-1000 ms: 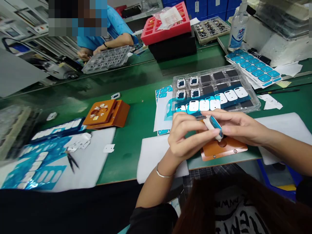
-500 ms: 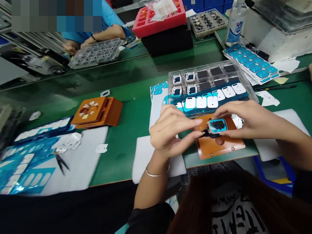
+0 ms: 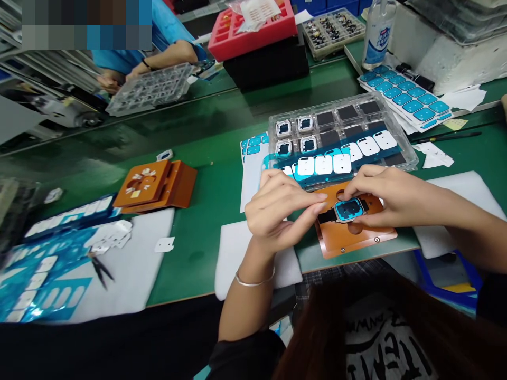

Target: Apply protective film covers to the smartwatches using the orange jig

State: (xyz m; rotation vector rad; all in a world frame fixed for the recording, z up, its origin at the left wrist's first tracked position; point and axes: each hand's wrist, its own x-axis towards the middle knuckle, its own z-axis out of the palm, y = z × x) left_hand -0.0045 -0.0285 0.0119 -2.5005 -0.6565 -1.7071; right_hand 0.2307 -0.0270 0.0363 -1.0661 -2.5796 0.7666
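A watch case [image 3: 349, 210], with a blue frame around a dark middle, lies face up over an orange fixture plate [image 3: 336, 240]. Black tabs stick out from its left and right sides. My right hand [image 3: 380, 198] grips the case from the right, index finger at the top edge and thumb at the bottom. My left hand [image 3: 283, 211] is closed in a pinch to the left of the case, fingertips just above the black left tab [image 3: 327, 215]. Whatever is between those fingertips is too small to make out.
Behind my hands, a clear tray [image 3: 410, 153] holds watch cases and a blue sheet of white labels [image 3: 322, 165]. An orange fixture block [image 3: 184, 184] and tweezers [image 3: 102, 270] are at left. A bottle [image 3: 378, 37] stands at back right. A co-worker's arm [image 3: 170, 55] reaches over another tray.
The watch case has gone from raised and tilted to lower and flatter over the orange plate, its dark middle now plainer. My left fingertips have drawn closer together, slightly away from the case.
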